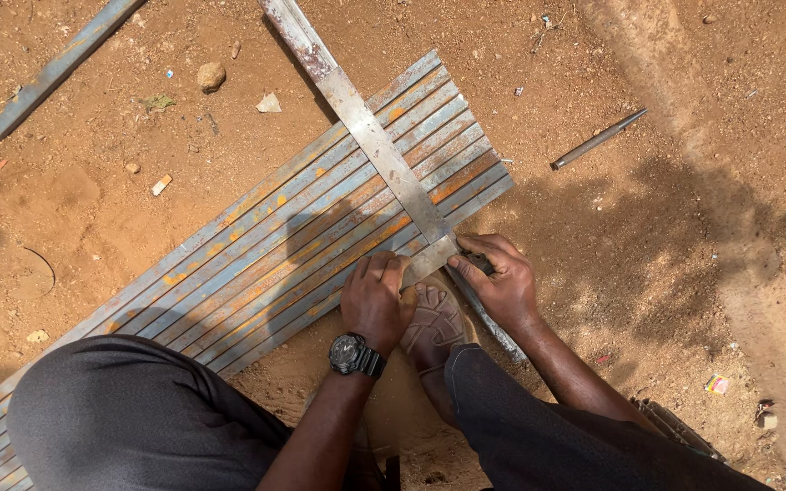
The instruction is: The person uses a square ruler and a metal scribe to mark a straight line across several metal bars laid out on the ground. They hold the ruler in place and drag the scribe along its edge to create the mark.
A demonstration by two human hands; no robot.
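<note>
Starting at the left, we see a thin steel bar (43, 85) lying apart on the red dirt (666, 245), running from lower left to upper right. Next comes the row of flat metal strips (256, 259), laid side by side and touching, their long axis also rising from lower left to upper right; they pass under the person's left knee (129, 409) at the bottom and end in a slanted edge near the middle of the view.

We find the left hand (375, 300) palm down at the near edge of the strips. Its fingers are curled and held close together, their tips pressing on the lower end of the steel square (370, 136). A dark wristwatch (354, 355) sits on that wrist, and the forearm comes up from the bottom of the view.

The square's long blade lies flat across the strips, pointing from the hands up and to the left, roughly crosswise to them. A sandalled foot (434, 327) rests just below its corner.

The right hand (495, 282) lies just beside the square's corner, fingers bent and bunched, pinching something small and dark that we cannot make out. Its forearm slants in from lower right.

Farther right, a short metal rod (599, 138) lies well apart on the dirt.
</note>
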